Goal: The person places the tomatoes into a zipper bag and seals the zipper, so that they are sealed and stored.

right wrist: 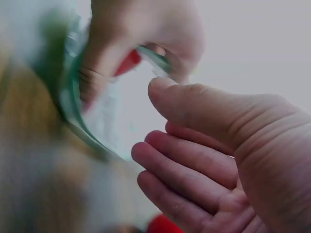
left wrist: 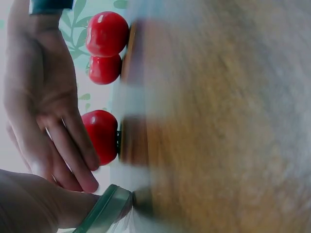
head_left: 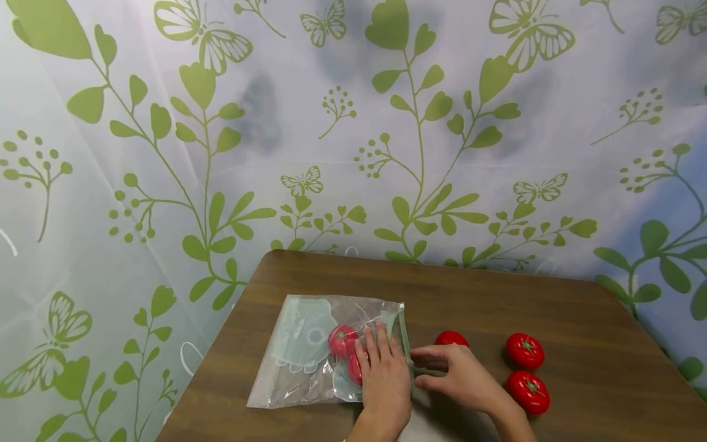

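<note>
Leftmost loose tomato [head_left: 452, 337]: lower part hidden behind the right hand [head_left: 461, 376] in the head view.
Lower bagged tomato [head_left: 355, 367]: partly covered by the left hand [head_left: 385, 376].
Bag [head_left: 273, 387]: mouth partly obscured by the left hand; green rim cut off by the left wrist view's bottom edge.
Desk [head_left: 342, 276]: near edge outside the head view; surface blurred in the left wrist view.
White patch [head_left: 425, 428]: cut off below, too little showing to identify.
Red shape [right wrist: 129, 63]: mostly behind the blurred left hand; which tomato, unclear.
</note>
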Motion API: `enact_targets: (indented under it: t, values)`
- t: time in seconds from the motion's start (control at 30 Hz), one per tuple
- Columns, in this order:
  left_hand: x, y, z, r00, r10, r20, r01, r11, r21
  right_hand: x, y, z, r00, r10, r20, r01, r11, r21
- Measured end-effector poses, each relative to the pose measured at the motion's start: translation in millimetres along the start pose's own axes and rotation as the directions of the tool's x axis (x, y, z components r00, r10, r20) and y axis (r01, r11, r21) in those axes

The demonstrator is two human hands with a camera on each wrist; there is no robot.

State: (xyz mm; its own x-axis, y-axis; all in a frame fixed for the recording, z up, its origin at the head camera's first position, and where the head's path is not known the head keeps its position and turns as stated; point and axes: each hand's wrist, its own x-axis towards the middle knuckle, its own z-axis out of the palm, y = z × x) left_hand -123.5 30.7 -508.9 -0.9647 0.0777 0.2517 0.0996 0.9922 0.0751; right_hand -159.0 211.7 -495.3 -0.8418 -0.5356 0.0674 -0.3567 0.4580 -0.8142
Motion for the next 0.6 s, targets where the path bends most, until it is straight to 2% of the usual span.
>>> enact_targets:
  t: [0.13,0.37,0.6]
  values:
    - [0.3,0.4,-2.0,1.0,-0.007,0.006,0.007,1.0,-0.004,-17.3,-3.7,-17.6,0.999,0.035,-0.033,-0.036,0.999,-0.004]
    - [0.9,0.5,-0.8,1.0,-0.006,-0.014,0.006,1.0,-0.006,-45.5,-9.1,-45.5,0.986,0.146,-0.086,-0.15,0.988,-0.042]
    - [0.7,-1.1,-1.2,1.0,0.002,-0.016,-0.003,0.999,-0.034,-72.0,-3.7,-63.8,0.976,0.166,-0.138,-0.183,0.976,-0.121]
